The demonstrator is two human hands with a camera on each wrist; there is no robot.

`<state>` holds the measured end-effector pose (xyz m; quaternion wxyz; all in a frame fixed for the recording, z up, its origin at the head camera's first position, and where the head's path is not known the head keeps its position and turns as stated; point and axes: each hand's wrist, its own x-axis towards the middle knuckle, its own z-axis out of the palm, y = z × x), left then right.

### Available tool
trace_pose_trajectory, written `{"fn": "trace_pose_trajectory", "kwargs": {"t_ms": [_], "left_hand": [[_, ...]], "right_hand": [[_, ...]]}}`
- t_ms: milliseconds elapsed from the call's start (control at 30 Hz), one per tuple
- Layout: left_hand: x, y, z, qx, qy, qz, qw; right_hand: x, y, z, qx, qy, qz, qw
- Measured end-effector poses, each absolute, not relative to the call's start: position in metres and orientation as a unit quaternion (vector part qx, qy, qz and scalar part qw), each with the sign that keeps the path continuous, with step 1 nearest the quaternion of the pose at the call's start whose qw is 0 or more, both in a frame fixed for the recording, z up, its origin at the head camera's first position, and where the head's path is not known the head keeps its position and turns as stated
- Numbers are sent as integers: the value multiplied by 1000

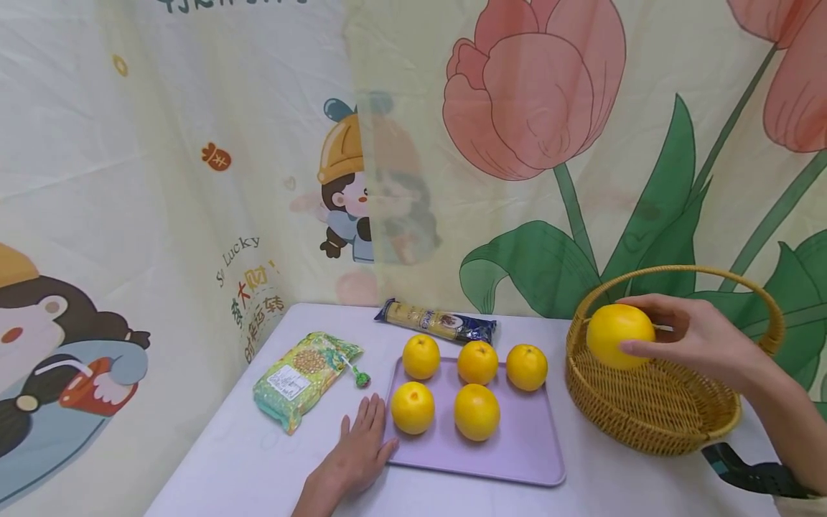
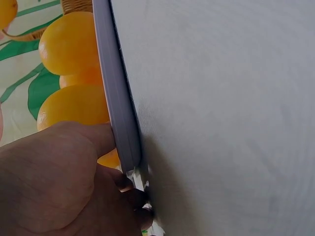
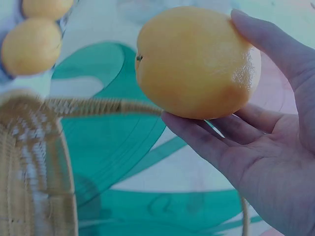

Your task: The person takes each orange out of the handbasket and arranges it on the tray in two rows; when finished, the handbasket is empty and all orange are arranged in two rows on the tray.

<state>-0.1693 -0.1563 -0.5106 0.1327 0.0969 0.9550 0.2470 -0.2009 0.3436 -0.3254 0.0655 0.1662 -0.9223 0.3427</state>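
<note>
My right hand (image 1: 688,337) grips a yellow-orange orange (image 1: 620,336) between thumb and fingers, above the wicker basket (image 1: 646,431). In the right wrist view the orange (image 3: 197,63) shows its small stem end to the left. Several more oranges, one of them an orange (image 1: 477,412) at the front, sit on the lilac tray (image 1: 517,445). My left hand (image 1: 362,449) lies on the table at the tray's left edge, fingers straight. Its thumb touches the tray's rim (image 2: 118,98) in the left wrist view.
A green and yellow packet (image 1: 304,380) lies left of the tray, with a green-headed lollipop (image 1: 362,378) beside it. Behind the tray lies a long pasta packet (image 1: 436,321). The basket's arched handle (image 1: 685,270) rises over it. Printed cloth hangs behind the table.
</note>
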Motion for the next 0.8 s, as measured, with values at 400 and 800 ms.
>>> {"fn": "trace_pose_trajectory", "kwargs": {"t_ms": [400,800], "left_hand": [[-169,-158,-516,105,955,246,125],[-166,-153,-505,94,956,243,135]], "right_hand": [[-180,299,-314,208,-882,411,99],[-155,243,-326,190,-860,459,115]]}}
